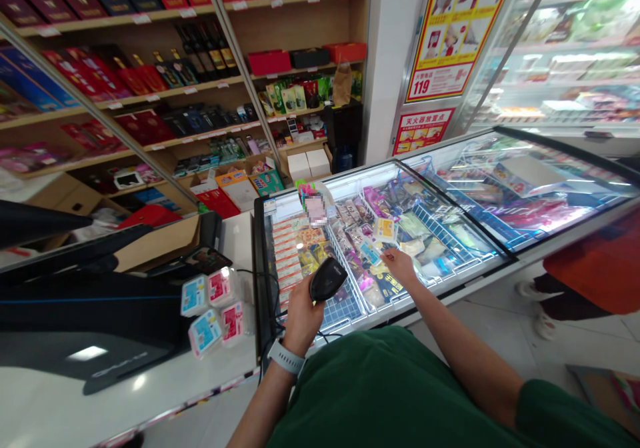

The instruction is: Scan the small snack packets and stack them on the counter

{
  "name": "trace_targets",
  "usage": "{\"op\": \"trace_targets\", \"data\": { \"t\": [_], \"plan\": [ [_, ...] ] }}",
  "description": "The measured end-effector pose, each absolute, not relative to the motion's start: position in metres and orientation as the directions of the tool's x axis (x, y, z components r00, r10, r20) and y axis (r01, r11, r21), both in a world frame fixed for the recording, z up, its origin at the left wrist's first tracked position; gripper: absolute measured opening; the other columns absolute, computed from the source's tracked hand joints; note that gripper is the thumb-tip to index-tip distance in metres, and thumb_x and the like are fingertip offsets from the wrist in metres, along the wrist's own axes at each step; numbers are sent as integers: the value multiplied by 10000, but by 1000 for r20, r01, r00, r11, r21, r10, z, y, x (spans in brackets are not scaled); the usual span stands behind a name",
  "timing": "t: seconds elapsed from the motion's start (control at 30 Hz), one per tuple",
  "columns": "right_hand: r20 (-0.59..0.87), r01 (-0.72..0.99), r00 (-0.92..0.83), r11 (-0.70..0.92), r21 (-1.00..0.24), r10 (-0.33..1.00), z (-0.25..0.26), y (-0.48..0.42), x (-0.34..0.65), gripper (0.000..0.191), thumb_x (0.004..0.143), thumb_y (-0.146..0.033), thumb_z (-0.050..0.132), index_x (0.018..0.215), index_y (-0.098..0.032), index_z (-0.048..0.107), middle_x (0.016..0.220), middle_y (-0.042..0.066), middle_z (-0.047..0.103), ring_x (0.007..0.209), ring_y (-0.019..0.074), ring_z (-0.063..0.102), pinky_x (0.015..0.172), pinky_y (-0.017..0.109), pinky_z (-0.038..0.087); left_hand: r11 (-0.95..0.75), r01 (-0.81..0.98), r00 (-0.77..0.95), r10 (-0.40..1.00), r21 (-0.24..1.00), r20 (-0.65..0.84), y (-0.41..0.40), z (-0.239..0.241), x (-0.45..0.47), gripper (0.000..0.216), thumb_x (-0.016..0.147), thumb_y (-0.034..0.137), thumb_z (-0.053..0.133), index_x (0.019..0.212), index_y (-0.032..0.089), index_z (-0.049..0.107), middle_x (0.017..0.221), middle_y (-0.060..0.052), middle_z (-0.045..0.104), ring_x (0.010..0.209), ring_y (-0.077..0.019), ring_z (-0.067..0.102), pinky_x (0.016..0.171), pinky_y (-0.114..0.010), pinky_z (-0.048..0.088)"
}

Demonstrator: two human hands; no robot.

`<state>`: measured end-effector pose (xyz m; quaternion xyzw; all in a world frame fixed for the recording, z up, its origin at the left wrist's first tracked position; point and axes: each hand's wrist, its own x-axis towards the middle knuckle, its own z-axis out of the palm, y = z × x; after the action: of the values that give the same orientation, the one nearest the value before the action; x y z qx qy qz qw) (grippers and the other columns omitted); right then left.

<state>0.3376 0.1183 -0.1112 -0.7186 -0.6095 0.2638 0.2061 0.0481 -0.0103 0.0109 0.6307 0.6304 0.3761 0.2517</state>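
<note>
My left hand (302, 311), a watch on its wrist, is wrapped round a black barcode scanner (328, 279) above the left part of the chest freezer. Over the freezer's glass, my right hand (399, 266) has its fingers closed at the edge of a small clear plastic box with a blue label (371, 253). Just beyond it is a similar box with a yellow label (385, 229). To the left, several clear boxes sit grouped on the counter, among them a blue-labelled box (205, 332) and a red-labelled box (233, 322).
The chest freezer (457, 228) holds wire baskets of packaged food under glass. A black checkout machine (100, 331) stands on the white counter (165, 395). The scanner's cable (260, 273) hangs by the freezer edge. Another person's orange clothing (595, 268) shows at right.
</note>
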Motion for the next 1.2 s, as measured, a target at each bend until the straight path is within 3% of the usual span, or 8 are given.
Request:
{"op": "trace_targets", "data": {
  "t": [0.17,0.67,1.2],
  "plan": [
    [-50,778,130,-133,-614,990,-102,121,335,202,875,-339,601,962,-201,720,916,56,767,889,218,703,784,285,474,-88,604,-63,985,792,158,-10,9,48,509,706,26,552,1192,161,617,1145,-111,721,1101,-282,665,993,-444,509],
    [96,639,165,-32,-769,982,-73,126,327,265,839,-417,586,902,-196,719,808,65,752,776,231,705,742,325,503,-80,619,-67,986,781,155,-12,11,47,482,714,31,553,1174,160,617,1136,-112,725,1083,-283,670,975,-441,515],
    [92,581,164,-20,-814,982,-69,130,326,269,824,-443,565,860,-210,692,770,59,732,796,248,711,715,331,521,-76,604,-83,984,794,158,-10,5,45,508,698,19,549,1181,166,609,1153,-116,719,1106,-289,664,993,-457,511]
  ]
}}
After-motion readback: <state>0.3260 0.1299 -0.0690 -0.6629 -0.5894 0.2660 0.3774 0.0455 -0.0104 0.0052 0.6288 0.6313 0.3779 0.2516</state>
